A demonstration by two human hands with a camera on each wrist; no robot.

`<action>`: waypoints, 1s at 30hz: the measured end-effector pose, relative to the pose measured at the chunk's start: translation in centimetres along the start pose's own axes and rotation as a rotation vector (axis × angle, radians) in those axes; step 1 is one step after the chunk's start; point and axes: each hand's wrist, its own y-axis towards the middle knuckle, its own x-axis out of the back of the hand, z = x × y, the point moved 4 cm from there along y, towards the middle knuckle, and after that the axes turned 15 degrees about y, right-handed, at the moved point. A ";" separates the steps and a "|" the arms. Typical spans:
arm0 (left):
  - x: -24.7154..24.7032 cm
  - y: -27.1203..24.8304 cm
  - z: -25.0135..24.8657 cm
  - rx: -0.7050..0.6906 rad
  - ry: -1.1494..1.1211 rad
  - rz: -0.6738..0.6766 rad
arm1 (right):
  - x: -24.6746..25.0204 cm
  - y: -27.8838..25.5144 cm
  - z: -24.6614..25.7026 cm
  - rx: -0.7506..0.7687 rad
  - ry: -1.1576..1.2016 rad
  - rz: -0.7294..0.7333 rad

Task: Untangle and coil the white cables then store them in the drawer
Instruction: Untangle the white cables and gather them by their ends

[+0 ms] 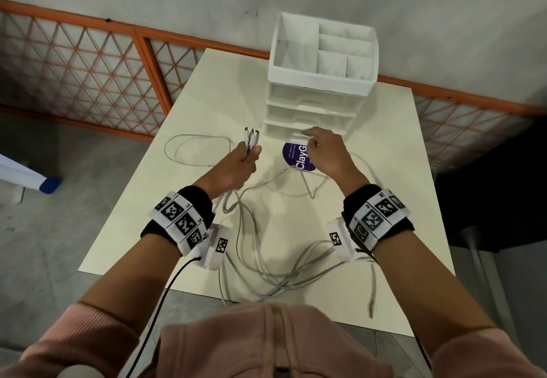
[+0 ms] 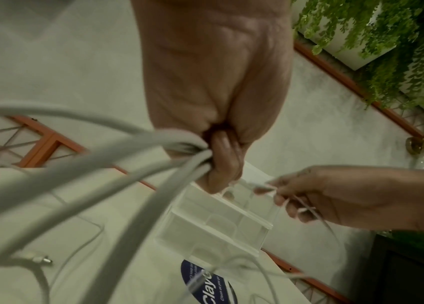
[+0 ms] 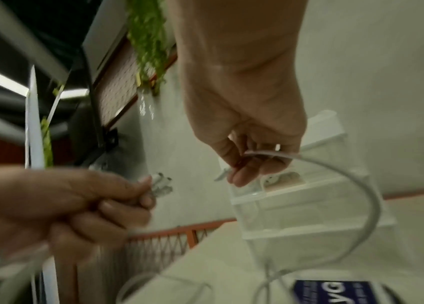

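Several white cables (image 1: pixel 266 262) lie tangled across the near half of the table (image 1: pixel 384 147). My left hand (image 1: pixel 247 158) grips a bunch of cable ends, their plugs (image 1: pixel 251 136) sticking up above the fist; the cables (image 2: pixel 127 164) run out of that fist toward the wrist. My right hand (image 1: pixel 313 144) pinches another cable end (image 3: pixel 222 174) just in front of the white drawer unit (image 1: pixel 313 105), and that cable (image 3: pixel 361 185) arcs down to the table. The unit's drawers look closed.
A round purple sticker (image 1: pixel 296 155) lies on the table under my right hand. A loose cable loop (image 1: pixel 196 150) rests at the left of the table. An orange lattice fence (image 1: pixel 88 76) runs behind, with floor to the left and a dark area to the right.
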 end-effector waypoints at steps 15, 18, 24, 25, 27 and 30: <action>-1.0 -0.1 -4.2 -0.113 -0.337 -0.175 | -3.4 -1.9 3.8 0.132 0.642 0.049; -1.1 -0.1 -4.3 -0.106 -0.335 -0.183 | -2.5 -1.7 3.7 0.152 0.646 0.036; -0.9 0.0 -4.6 -0.184 -0.188 -0.261 | -0.9 -1.5 4.1 0.216 0.515 0.210; -0.8 0.1 -4.5 -0.202 -0.142 -0.287 | -0.2 -1.4 4.3 0.229 0.541 0.171; -0.9 0.2 -4.5 -0.247 -0.068 -0.300 | 1.1 -1.2 4.8 0.275 0.655 0.101; -1.5 0.3 -5.0 -0.317 -0.012 -0.257 | 1.5 -1.2 5.9 0.353 0.627 0.141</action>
